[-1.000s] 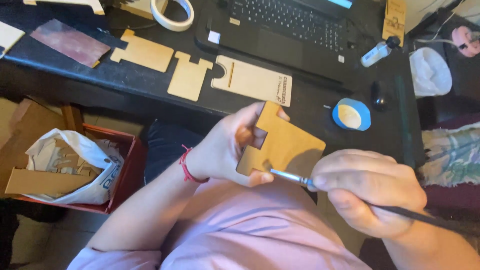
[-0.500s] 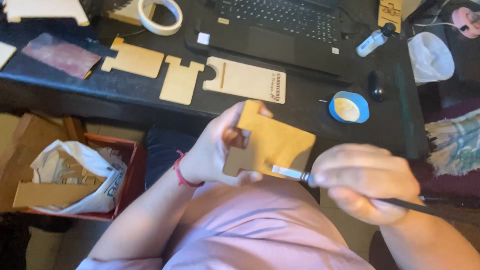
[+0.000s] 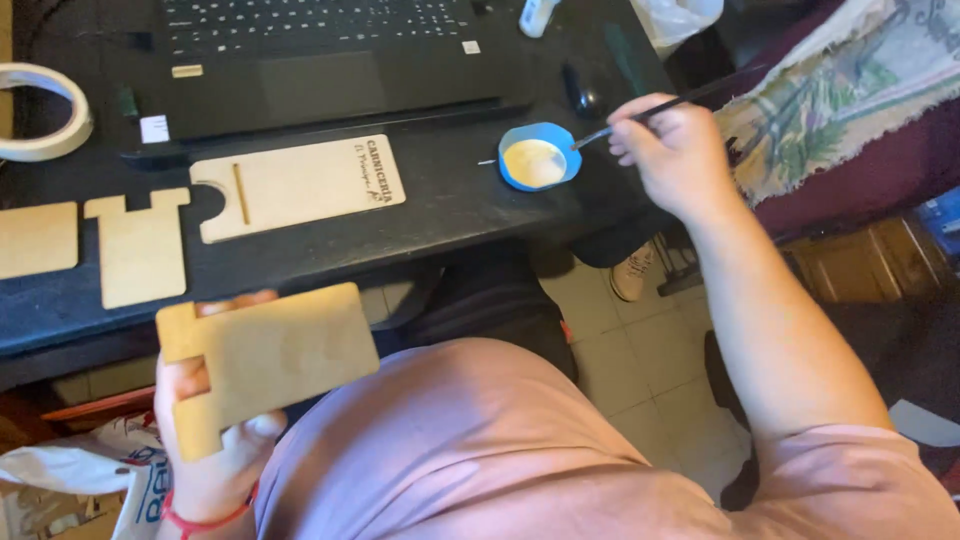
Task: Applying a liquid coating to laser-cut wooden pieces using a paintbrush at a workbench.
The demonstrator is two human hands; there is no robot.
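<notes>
1. Head view: my left hand grips a flat notched light-brown wooden panel, near left, fingers wrapped behind it.
2. My right hand pinches a thin dark-handled brush, tip at the small blue dish of pale glue, far right.

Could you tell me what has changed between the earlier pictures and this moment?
The right hand has carried the brush away from the wooden piece and up to the small blue dish on the desk, tip at its rim. The left hand has lowered the wooden piece to the left, away from the brush. Both hands keep the same grips; the other wooden parts lie on the desk as before.
</notes>
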